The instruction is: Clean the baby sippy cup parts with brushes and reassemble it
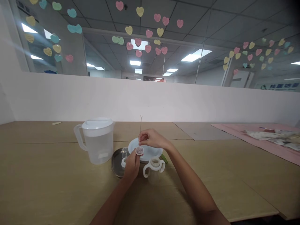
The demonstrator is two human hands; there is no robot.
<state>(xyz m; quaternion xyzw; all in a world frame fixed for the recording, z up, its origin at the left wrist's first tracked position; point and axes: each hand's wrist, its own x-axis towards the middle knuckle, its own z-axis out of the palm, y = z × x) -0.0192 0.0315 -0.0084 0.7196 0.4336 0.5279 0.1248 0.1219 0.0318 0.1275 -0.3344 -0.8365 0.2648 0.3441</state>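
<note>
My left hand (132, 167) grips a small round bottle nipple (139, 151), pale and translucent, with its ringed side facing me. Just above it, my right hand (151, 138) pinches a thin wire brush (141, 125) that ends in a small loop at the top. The brush's lower end meets the nipple; how far it goes in, I cannot tell. Below and right of the hands stands a clear baby bottle (154, 176), uncapped, with a white two-handled collar. Left of my left hand, a white-rimmed part and a clear cap (125, 152) rest in a round metal tray (114, 162).
Behind my hands sits a pale blue-white basin (150, 153), with a green object (164, 158) partly hidden at its right. A lidded clear pitcher (99, 147) holding water stands at left. A pink cloth (234, 134) with items lies far right. A white wall (150, 101) rises behind.
</note>
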